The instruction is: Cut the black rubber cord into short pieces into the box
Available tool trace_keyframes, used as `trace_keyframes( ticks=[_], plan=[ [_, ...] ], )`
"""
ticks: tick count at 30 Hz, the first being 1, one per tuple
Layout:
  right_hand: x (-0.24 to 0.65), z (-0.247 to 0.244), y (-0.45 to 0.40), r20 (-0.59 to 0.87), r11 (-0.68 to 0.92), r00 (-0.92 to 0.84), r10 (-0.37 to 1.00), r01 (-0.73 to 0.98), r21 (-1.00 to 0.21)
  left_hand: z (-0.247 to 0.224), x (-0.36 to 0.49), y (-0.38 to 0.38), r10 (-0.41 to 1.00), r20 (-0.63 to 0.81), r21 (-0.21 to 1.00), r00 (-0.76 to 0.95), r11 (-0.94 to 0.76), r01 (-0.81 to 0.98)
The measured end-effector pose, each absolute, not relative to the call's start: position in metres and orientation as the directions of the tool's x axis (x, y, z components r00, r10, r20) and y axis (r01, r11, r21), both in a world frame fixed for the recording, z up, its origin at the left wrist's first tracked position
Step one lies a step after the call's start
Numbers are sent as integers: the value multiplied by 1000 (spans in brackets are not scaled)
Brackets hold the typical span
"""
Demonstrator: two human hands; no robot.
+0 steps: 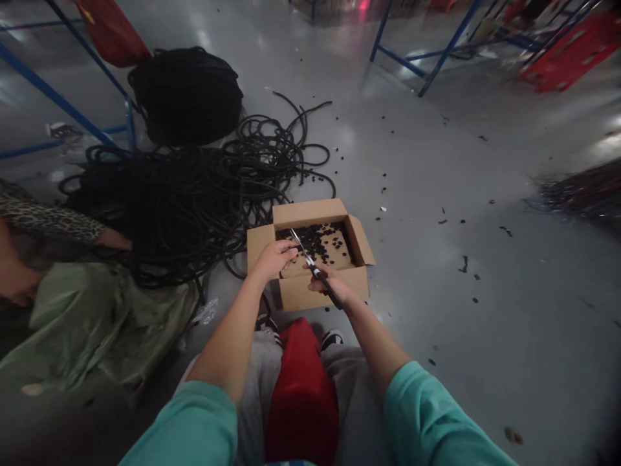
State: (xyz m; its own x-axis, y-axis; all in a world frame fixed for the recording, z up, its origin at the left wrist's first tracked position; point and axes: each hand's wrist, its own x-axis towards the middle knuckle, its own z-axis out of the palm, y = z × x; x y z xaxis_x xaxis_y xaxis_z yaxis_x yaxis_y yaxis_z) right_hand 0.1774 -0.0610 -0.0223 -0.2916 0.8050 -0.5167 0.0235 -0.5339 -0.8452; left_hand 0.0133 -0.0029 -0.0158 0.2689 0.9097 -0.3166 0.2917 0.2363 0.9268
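- Scissors (315, 270) gripped by the right hand (341, 288) over the cardboard box (308, 210)!
- Left hand (272, 259) curled beside the blades (297, 240); grasp cannot be told.
- Black cord (204, 200) heaped at the box's ten o'clock.

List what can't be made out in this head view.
Head view:
Anything in the left hand: too small to tell.
Right hand: partly hidden by the scissors.
Co-worker's patterned sleeve: cut off by the left edge.
Dark bundle: blurred, cut off by the right edge.
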Motion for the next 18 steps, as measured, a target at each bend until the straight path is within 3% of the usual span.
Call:
trace_keyframes(
  ticks=[11,18],
  plan=[
    [171,-31,-63,-527,-542,-229,818,-1,-840,-13,13,-3,914,-325,934,241,270,236],
    [175,-31,-61,-502,-530,-303,810,-13,-848,-19,10,-2,894,-335,927,298,256,274]
  ],
)
